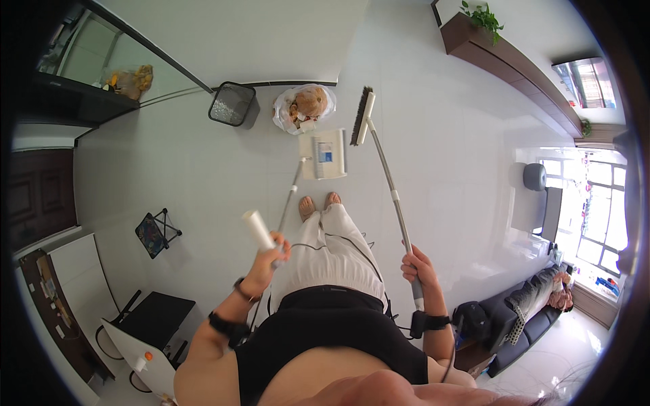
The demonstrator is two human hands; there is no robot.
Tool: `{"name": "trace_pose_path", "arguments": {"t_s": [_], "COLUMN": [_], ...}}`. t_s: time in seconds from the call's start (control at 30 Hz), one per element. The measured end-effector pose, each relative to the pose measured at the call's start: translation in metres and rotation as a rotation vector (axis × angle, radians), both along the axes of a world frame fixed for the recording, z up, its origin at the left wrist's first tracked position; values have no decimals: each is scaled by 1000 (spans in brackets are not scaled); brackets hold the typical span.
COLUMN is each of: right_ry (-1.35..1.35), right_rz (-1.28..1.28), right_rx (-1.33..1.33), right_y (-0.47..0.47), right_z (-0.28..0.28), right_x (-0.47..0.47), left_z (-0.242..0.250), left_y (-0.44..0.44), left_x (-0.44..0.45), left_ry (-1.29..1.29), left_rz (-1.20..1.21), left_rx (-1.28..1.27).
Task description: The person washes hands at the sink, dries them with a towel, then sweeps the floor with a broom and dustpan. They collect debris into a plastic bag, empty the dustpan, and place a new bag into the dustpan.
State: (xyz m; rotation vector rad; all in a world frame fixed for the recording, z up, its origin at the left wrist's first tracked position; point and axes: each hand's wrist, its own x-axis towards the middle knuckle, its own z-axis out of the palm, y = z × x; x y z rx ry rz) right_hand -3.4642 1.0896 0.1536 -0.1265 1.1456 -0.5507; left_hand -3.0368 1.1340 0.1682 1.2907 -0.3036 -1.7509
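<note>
My left hand (271,254) grips the grey pole of a long-handled dustpan (332,165). A white cylinder (258,231), slightly blurred, is in that hand as well. The white dustpan lies on the floor before my feet and bears a blue-and-white label. My right hand (419,266) is closed around the grey upper end of a broom (388,175). Dark bristles run along the left side of the white broom head (366,116), right of the dustpan. Just beyond the pan, a clear plastic bag (281,117) holds a round brown thing and scraps.
A dark-rimmed bin (249,114) stands left of the bag by the wall. A folding stool (152,233) and a black chair (157,314) are on the left. At right are a dark sofa (523,335) and a long brown cabinet (508,61). Cables cross my trousers.
</note>
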Motion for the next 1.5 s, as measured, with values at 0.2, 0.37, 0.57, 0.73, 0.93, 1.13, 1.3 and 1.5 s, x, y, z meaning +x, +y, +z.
{"name": "trace_pose_path", "arguments": {"t_s": [0.2, 0.37, 0.57, 0.73, 0.93, 1.13, 1.3, 1.5], "right_ry": [-241, 4, 131, 92, -67, -59, -161, 354], "right_rz": [-414, -336, -337, -345, -547, -602, -402, 160], "right_rx": [139, 114, 144, 100, 111, 173, -22, 225], "right_y": [-31, -55, -69, -101, -123, -162, -237, -277], "right_z": [-75, -128, -106, -78, -81, -101, -140, -220], "right_x": [27, 22, -1, -8, -16, -32, -57, -44], "left_z": [-182, -273, -286, -269, -274, -262, -244, -237], "left_y": [-78, -142, -190, -209, -232, -250, -255, -248], "left_x": [-104, -178, -237, -280, -307, -308, -280, -271], "left_ry": [40, 46, 251, 345, 385, 295, 210, 233], "left_rz": [-236, -396, -480, -478, -545, -535, -437, -404], "left_rx": [30, 184, 253, 283, 298, 371, 355, 354]}}
